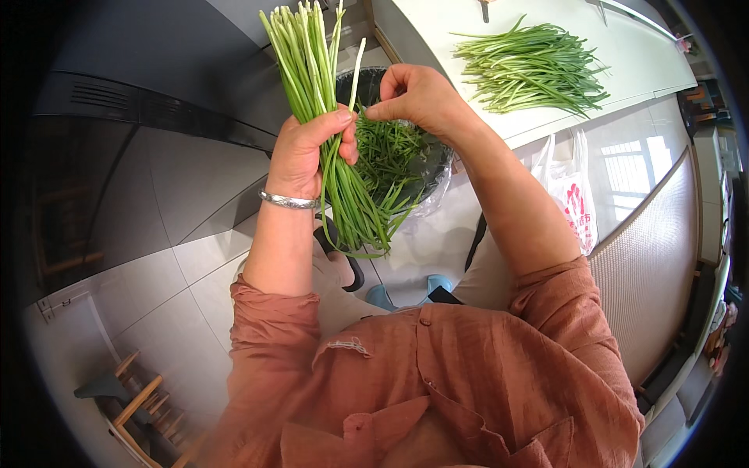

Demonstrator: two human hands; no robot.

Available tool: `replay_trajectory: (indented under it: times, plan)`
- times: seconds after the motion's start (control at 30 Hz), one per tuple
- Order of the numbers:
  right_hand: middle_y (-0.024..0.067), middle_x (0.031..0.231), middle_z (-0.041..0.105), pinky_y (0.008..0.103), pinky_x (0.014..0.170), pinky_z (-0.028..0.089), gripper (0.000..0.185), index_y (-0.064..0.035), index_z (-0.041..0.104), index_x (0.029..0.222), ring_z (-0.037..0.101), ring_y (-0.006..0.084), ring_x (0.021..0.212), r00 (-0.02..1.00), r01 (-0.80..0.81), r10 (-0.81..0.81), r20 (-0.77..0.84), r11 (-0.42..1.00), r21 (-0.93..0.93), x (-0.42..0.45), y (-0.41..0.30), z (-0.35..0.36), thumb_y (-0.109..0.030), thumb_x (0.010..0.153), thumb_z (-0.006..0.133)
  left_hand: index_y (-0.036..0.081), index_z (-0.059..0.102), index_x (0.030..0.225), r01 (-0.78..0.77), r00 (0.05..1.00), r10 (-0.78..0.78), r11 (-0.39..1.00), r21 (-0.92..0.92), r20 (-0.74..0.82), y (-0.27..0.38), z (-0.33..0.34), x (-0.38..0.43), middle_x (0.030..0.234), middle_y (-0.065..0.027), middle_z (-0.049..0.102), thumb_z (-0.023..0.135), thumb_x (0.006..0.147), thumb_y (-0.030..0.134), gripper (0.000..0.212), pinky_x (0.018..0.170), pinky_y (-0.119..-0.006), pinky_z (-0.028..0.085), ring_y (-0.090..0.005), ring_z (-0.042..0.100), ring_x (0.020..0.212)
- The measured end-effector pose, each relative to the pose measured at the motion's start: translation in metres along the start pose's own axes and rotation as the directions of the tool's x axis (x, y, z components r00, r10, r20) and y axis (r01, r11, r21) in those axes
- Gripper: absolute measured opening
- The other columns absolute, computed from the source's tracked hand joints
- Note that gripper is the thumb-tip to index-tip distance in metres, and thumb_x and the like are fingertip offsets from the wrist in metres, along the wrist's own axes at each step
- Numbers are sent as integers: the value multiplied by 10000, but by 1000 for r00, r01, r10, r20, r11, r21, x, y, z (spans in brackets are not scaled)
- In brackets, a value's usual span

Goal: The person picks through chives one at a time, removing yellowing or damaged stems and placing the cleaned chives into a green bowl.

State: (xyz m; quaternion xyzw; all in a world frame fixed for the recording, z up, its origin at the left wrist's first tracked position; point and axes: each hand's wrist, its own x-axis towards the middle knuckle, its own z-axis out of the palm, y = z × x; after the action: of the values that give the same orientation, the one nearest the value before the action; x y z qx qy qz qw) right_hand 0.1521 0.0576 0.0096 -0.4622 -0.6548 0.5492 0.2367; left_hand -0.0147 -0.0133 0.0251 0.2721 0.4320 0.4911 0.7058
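Note:
My left hand (307,149) is closed around a bunch of garlic chives (307,64), pale stem ends at the top and green leaves hanging below the wrist. One pale stem (357,76) stands apart from the bunch, beside my left fingertips. My right hand (418,96) is just right of that stem, thumb and fingers curled near one another. Whether anything thin is pinched there cannot be made out. Beneath both hands is a bin (436,190) lined with a dark plastic bag, holding loose green leaf scraps (383,143).
Another pile of chives (532,70) lies on the white countertop (638,52) at right. A dark-handled tool (484,10) is partly visible at its far edge. A white plastic bag (570,193) with red print hangs below. Dark cabinet fronts (193,181) stand left; wooden furniture (137,401) sits lower left.

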Motion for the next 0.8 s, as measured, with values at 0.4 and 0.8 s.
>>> replay_trajectory:
  times: [0.4,0.8]
  plan:
    - [-17,702,521,170,462,345,204,-35,575,846,429,37,535,986,-32,-42,159,899,436,-4,-8,6,-238,831,556,9,550,815,-5,1000,5,1000,3,23,-10,-1,5,632,-64,553,618,742,121,150,447,-243,451,-132,533,486]
    - [61,763,589,204,505,421,193,-40,536,913,532,104,590,975,206,-40,-217,511,835,4,-2,-41,-218,878,470,19,518,895,76,979,-71,997,-18,191,-2,-5,1,807,-190,603,562,772,131,172,526,-285,517,-220,623,667]
